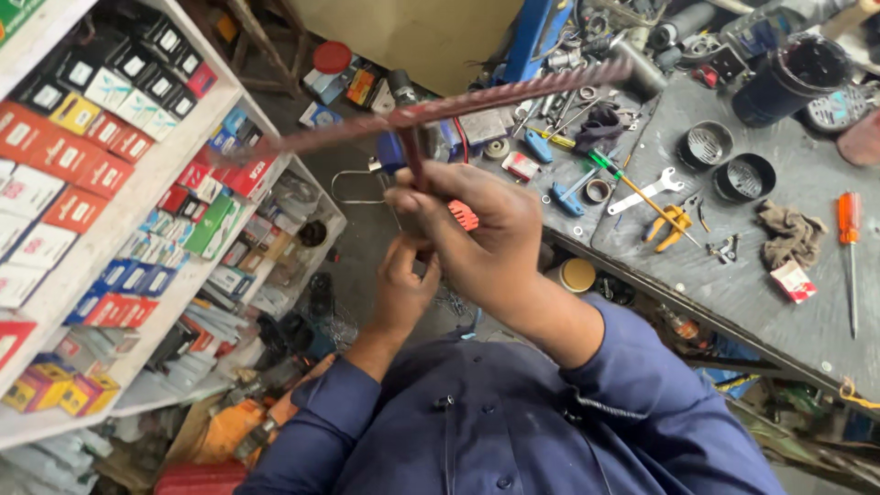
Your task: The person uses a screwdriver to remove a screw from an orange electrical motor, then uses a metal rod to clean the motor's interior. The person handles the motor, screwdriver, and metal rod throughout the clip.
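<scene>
A long red tool (431,110) with a twisted bar is being held up in the air, between the shelf (137,183) and the worktop (788,275). The right hand (477,229) is gripping its stem, fingers (431,197) clenched around it. The left hand (403,293) is sitting just under the right one, touching it; I cannot tell if its fingers are grasping anything. Small boxes (92,156) are filling the shelf. A wrench (646,192) and a red screwdriver (850,247) are lying on the worktop.
</scene>
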